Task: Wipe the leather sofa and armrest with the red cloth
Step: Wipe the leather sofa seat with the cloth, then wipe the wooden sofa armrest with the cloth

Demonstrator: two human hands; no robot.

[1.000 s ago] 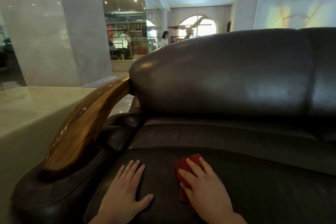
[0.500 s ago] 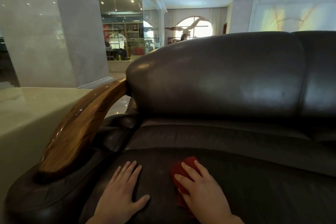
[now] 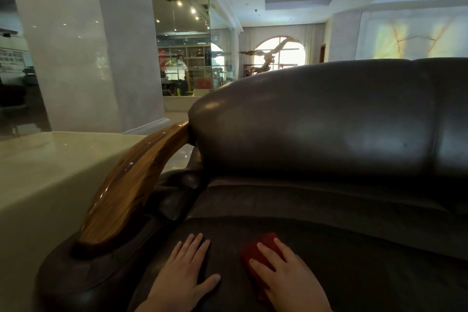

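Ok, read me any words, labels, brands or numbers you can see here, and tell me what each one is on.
None can be read.
Red sign behind the glass: too blurred to tell any text.
Board on the far left wall: too small to read.
Red cloth, sofa: no label visible.

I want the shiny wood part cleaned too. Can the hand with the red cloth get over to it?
Probably yes. The right hand presses the red cloth flat on the seat; the wooden armrest is uncovered, though the left hand lies between them.

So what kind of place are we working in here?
Probably a hotel or office lobby: a polished marble column, a glass-walled room behind it, and a large leather sofa.
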